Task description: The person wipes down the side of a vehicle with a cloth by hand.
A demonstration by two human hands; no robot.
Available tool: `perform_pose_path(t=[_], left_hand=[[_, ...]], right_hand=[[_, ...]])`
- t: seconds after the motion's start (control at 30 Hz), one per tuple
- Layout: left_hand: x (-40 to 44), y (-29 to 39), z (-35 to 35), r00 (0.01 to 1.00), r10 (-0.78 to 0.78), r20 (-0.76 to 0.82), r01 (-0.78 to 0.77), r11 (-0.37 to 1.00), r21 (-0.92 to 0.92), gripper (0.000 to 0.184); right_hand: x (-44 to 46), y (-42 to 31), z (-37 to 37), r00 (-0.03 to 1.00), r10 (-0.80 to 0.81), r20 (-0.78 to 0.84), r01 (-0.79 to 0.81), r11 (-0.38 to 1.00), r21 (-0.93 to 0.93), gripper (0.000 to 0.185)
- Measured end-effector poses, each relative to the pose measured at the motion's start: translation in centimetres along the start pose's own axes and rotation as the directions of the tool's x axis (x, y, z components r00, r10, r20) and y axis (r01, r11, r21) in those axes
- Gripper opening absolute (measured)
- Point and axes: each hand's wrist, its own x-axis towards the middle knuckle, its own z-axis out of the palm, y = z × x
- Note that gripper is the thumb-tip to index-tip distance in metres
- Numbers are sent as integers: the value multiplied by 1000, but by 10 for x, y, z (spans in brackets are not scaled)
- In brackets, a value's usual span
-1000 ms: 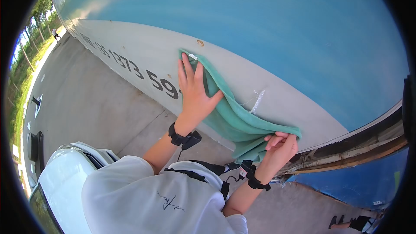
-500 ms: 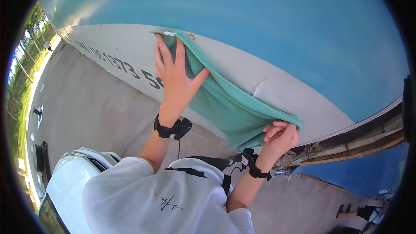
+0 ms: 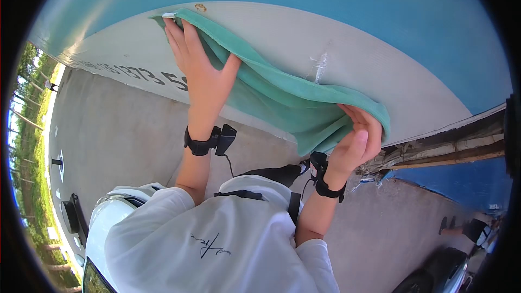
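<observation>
A green cloth (image 3: 293, 95) is stretched at a slant between my two hands, over the pale lower band of a large blue-and-white sheet (image 3: 282, 30). My left hand (image 3: 203, 76) holds its upper left part, fingers spread over the fabric and fingertips near a white tag (image 3: 169, 16) at the corner. Its thumb presses the folded top edge. At the lower right end my right hand (image 3: 358, 138) has its fingers curled into the cloth, partly covered by it. The lower part of the cloth hangs in loose folds. White frayed threads (image 3: 321, 68) show just above its edge.
Black printed digits (image 3: 146, 75) run along the pale band on the left. Below right are a torn edge with wooden strips (image 3: 445, 150) and a blue panel (image 3: 461, 184). A white car (image 3: 116, 206), a dark tyre (image 3: 429, 276) and another person's legs (image 3: 461, 229) are around me.
Both hands and the cloth sit higher in view, and the cloth's right end has risen against the pale band. My right hand has turned, with its fingers further under the fabric.
</observation>
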Motion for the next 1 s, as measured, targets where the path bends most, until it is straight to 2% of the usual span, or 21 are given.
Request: perform_pose_path(t=[0.13, 0.17, 0.3, 0.33, 0.43, 0.57, 0.8, 1.0], left_hand=[[3, -5, 7, 999, 36, -6, -36, 999, -26, 106], [3, -5, 9, 999, 34, 4, -34, 999, -24, 104], [6, -8, 10, 998, 55, 18, -55, 998, -19, 99], [6, -8, 11, 997, 67, 22, -67, 998, -21, 98], [9, -15, 15, 993, 115, -6, -115, 993, -7, 116], [10, -16, 21, 989, 144, -19, -144, 990, 5, 117], [5, -19, 21, 987, 158, -15, -157, 987, 33, 119], [9, -21, 21, 987, 162, -20, -161, 986, 52, 120]], right_hand=[[25, -32, 26, 999, -1, 33, 1, 1000, -7, 71], [32, -42, 32, 999, 24, 40, -26, 998, 52, 70], [57, -38, 29, 958, -147, 246, 53, 935, 352, 136], [63, -43, 34, 963, -160, 217, 69, 924, 377, 131], [73, -49, 43, 962, -187, 199, 100, 920, 379, 128], [65, -45, 33, 961, -209, 179, 158, 951, 265, 123], [26, -40, 24, 880, -430, 203, 448, 893, -50, 115], [12, -30, 31, 838, -496, 227, 531, 837, -132, 109]])
